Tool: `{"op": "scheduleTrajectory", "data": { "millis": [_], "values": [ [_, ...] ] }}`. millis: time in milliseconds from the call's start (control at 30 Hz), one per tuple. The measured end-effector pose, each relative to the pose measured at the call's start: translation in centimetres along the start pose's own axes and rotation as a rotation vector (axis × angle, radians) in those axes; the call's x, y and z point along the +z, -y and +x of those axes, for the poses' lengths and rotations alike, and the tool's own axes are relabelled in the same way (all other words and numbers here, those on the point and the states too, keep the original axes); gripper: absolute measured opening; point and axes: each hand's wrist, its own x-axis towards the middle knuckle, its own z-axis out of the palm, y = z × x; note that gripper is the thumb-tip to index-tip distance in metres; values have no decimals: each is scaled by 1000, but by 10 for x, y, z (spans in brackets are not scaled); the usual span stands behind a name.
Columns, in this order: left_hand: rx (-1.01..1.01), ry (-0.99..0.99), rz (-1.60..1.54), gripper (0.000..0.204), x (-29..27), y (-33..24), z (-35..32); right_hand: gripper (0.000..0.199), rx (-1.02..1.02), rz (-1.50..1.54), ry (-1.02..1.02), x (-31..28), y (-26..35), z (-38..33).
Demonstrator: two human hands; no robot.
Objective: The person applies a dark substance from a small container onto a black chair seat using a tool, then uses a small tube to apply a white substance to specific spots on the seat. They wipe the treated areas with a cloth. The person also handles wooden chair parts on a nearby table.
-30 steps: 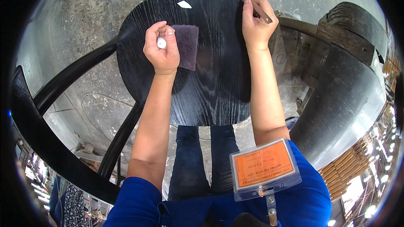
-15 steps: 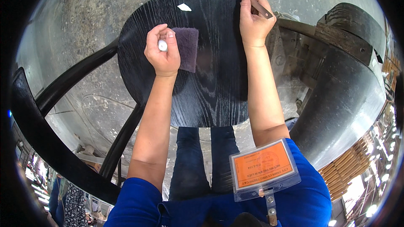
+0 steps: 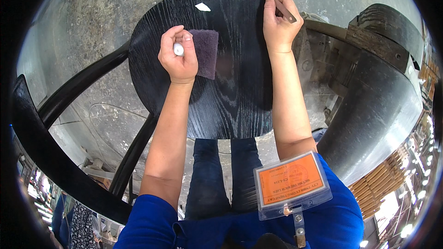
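Since a second ago almost nothing has moved: the left hand (image 3: 179, 60) is still closed around one small white stick (image 3: 178, 49) and rests on one purple pad (image 3: 205, 53) near the middle of the one black chair seat (image 3: 230, 101). The right hand (image 3: 279, 25) still pinches one thin brown stick (image 3: 282, 9) against the seat's far right edge. One white scrap (image 3: 202, 7) lies near the far edge.

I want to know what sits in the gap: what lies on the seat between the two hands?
In the head view, a purple pad beside the left hand, then bare black seat up to the right hand.
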Motion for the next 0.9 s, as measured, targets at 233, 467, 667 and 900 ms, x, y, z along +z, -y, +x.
{"op": "scheduleTrajectory", "data": {
  "millis": [233, 467, 667, 900],
  "values": [
    [-4, -4, 14, 20, 0, -1, 0, 4, 9, 47, 4, -3, 2, -2],
    [-24, -12, 9, 20, 0, -1, 0, 3, 22, -15, 26, -8, 4, -5],
    [-26, -65, -20, 19, 2, 1, 0, 3, 22, 8, 25, -10, 4, -8],
    [-10, -67, -26, 19, 3, 1, 0, 10, 228, 202, -97, -11, -7, 5]
  ]
}}
